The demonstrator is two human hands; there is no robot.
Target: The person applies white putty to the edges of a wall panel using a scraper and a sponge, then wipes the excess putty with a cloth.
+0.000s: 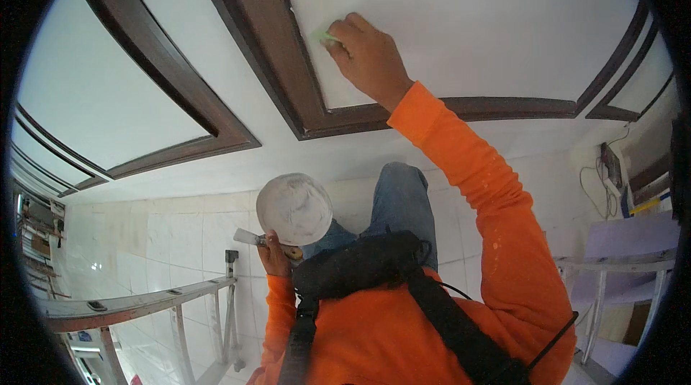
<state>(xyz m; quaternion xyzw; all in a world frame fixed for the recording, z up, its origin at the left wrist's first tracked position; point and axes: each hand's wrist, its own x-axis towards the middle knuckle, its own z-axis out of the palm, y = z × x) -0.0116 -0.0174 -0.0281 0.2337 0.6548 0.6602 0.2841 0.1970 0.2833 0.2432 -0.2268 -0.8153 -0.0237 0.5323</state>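
My right hand [366, 54] grips a small pale-green flat piece [324, 36], likely plastic, against the inner edge of a dark wooden moulding [309, 75] that frames a white wall panel [461, 32]. Lower down, my left hand [275, 254] holds a round, pale container [294, 208] of white paste by its side, along with a putty knife [247, 236] whose blade sticks out to the left.
More framed panels [115, 75] line the wall. Aluminium ladders stand at lower left [144, 307] and right [597, 266]. Loose cables [604, 198] hang at the right over the white tiled floor [180, 241]. Tools and materials [39, 255] sit at the far left.
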